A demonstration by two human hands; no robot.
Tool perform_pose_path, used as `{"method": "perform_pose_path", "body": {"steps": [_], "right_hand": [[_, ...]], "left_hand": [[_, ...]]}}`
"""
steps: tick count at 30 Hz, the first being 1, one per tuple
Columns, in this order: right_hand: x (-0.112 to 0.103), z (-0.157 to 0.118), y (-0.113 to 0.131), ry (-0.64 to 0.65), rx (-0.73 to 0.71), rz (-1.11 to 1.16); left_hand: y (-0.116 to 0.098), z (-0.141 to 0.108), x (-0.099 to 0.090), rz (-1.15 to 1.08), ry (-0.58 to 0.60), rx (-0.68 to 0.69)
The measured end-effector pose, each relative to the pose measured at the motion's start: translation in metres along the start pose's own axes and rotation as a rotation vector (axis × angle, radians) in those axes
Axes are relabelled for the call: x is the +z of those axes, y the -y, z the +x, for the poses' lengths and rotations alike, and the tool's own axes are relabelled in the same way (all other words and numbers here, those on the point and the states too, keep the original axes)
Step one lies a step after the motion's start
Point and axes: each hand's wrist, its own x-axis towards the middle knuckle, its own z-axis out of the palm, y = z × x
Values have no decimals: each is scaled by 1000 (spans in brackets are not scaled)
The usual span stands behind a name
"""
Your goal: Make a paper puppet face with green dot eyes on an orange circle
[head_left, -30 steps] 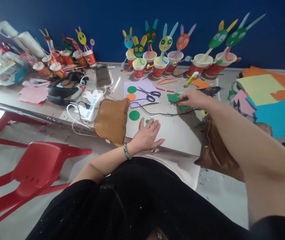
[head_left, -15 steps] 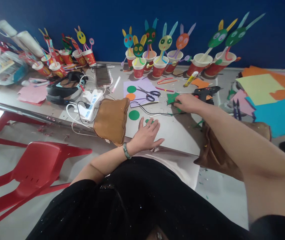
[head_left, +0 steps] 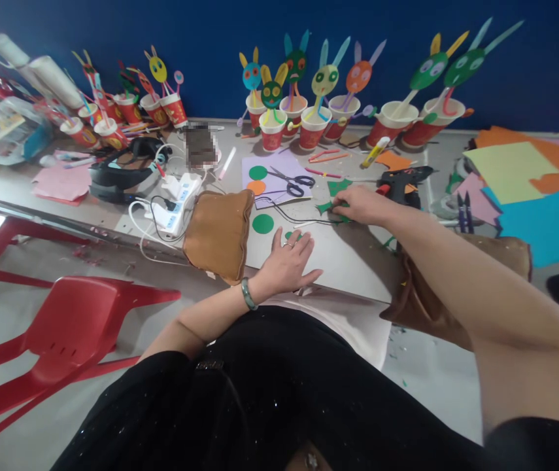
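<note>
My left hand (head_left: 289,261) lies flat on the white table with its fingers spread, partly over a small green paper circle (head_left: 289,235). A larger green paper circle (head_left: 263,224) is just beyond its fingers. My right hand (head_left: 357,205) has its fingers closed at the table, with a jagged green paper scrap (head_left: 323,209) at the fingertips. Another green scrap (head_left: 338,188) lies right behind it. Farther left, scissors (head_left: 295,184) rest on a purple sheet (head_left: 272,160) beside a green circle (head_left: 258,173) and an orange circle (head_left: 256,188).
Paper cups (head_left: 314,131) with rabbit-headed figures line the back. A black glue gun (head_left: 401,182) and a yellow cutter (head_left: 375,153) lie near my right hand. Coloured paper (head_left: 548,229) is piled at right. A brown cushion (head_left: 219,235) and power strip (head_left: 182,204) stand left.
My right hand has shifted slightly left and toward me, with a green scrap at its fingertips now apart from the other scrap. My left hand has stayed in place.
</note>
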Motion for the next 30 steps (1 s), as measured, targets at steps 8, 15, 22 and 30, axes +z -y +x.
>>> {"method": "perform_pose_path", "body": {"steps": [8, 15, 22, 30], "right_hand": [[-5, -13, -2, 53, -20, 150], [-12, -28, -5, 118, -64, 212], [-4, -40, 4, 103, 25, 117], [2, -40, 10, -32, 97, 146]], "left_hand": [[0, 0, -1, -9, 5, -5], [0, 0, -2, -12, 10, -3], [0, -1, -1, -16, -5, 11], [0, 0, 1, -15, -8, 8]]}}
